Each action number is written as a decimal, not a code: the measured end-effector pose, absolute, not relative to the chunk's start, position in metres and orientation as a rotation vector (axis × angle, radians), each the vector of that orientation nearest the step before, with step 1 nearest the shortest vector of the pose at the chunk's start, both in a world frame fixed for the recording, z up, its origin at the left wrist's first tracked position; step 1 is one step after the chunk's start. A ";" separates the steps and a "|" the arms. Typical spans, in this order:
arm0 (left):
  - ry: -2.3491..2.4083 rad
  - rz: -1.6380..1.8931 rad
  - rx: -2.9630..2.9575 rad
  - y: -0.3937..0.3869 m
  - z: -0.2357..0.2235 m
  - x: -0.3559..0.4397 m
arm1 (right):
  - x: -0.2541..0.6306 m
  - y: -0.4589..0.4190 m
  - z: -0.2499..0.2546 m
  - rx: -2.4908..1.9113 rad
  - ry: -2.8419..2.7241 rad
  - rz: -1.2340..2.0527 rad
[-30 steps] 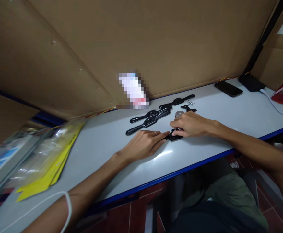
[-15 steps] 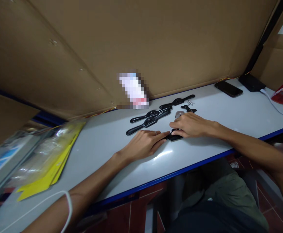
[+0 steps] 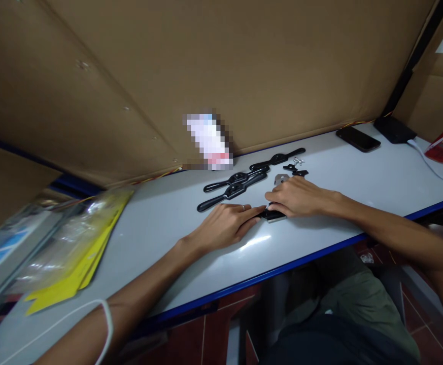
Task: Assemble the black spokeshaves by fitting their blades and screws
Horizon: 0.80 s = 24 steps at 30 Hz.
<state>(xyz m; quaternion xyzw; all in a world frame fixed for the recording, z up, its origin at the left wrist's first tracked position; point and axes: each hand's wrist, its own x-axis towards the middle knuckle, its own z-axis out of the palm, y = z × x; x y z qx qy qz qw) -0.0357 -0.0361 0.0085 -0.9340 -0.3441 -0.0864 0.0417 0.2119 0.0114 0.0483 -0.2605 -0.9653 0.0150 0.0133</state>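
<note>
Tool point(image 3: 276, 215), glossy black and partly hidden, on the pale worktop point(image 3: 148, 228) beneath the right fingertips.
It looks like stiff metal, probably weighty for its size and hard to break; the smooth finish may slip, and the bright front edge could be sharp, so holding by the handle end seems safest; the left hand point(image 3: 225, 223) lies low, palm down, fingers extended close together with tips at the tool's left end; the right hand point(image 3: 299, 196) arches over, fingers bent, thumb drawn near them; whether either hand is clamped on it cannot be told.
</note>
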 end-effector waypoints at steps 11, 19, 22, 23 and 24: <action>-1.057 -0.270 -2.879 -0.036 0.010 -0.035 | 0.210 0.010 0.049 -0.843 -3.025 0.019; -1.059 -0.290 -2.871 -0.036 0.009 -0.036 | 0.210 0.009 0.050 -0.851 -3.013 0.055; -1.085 -0.300 -2.866 -0.036 0.008 -0.036 | 0.213 0.013 0.050 -0.871 -2.952 0.137; -1.095 -0.300 -2.864 -0.035 0.007 -0.037 | 0.215 0.014 0.049 -0.880 -2.925 0.180; -1.104 -0.300 -2.863 -0.035 0.007 -0.037 | 0.216 0.016 0.048 -0.889 -2.900 0.227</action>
